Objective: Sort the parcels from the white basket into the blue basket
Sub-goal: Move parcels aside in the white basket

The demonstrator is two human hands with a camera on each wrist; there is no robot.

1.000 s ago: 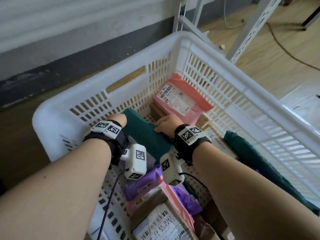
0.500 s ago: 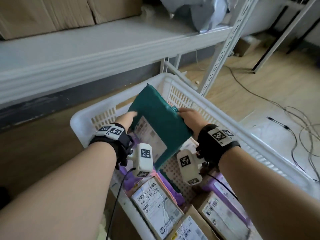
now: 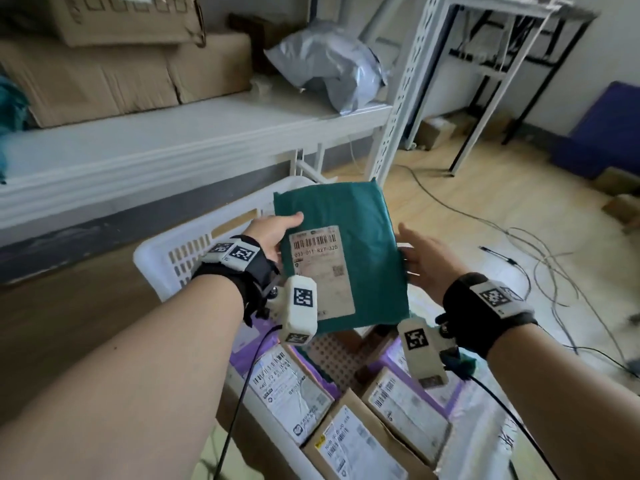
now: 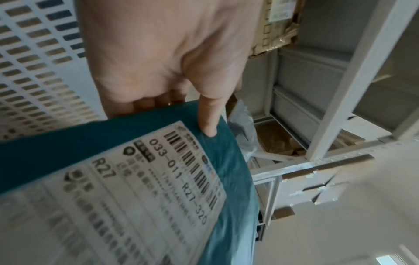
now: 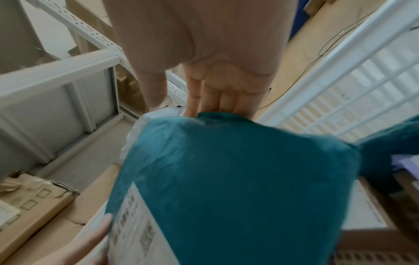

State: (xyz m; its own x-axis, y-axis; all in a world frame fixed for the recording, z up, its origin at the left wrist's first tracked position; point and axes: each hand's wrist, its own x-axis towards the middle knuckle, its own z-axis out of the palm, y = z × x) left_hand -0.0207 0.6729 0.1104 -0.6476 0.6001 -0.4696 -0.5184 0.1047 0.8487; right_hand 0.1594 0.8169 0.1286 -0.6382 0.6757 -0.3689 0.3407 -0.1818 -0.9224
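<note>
A green mailer parcel [image 3: 360, 237] with a white barcode label is held up above the white basket [image 3: 194, 233], label towards me. My left hand [image 3: 273, 230] pinches its left edge, thumb on the front [image 4: 208, 114] and fingers behind. My right hand [image 3: 422, 261] is at the right edge with straight fingers [image 5: 217, 96] behind the parcel [image 5: 226, 179] and the thumb off it. Several labelled brown boxes [image 3: 353, 441] and purple mailers [image 3: 242, 355] lie in the basket below. A dark blue bin-like shape [image 3: 606, 133] sits at the far right.
A low white shelf [image 3: 173, 143] behind the basket carries cardboard boxes [image 3: 104, 81] and a grey poly bag [image 3: 332, 74]. A white perforated rack upright [image 3: 405, 98] stands close behind the parcel. Loose cables [image 3: 554, 265] trail over the wooden floor on the right.
Both hands have lifted the green parcel out of the basket and turned its label towards me. The right hand has slackened from gripping the edge to straight fingers behind it.
</note>
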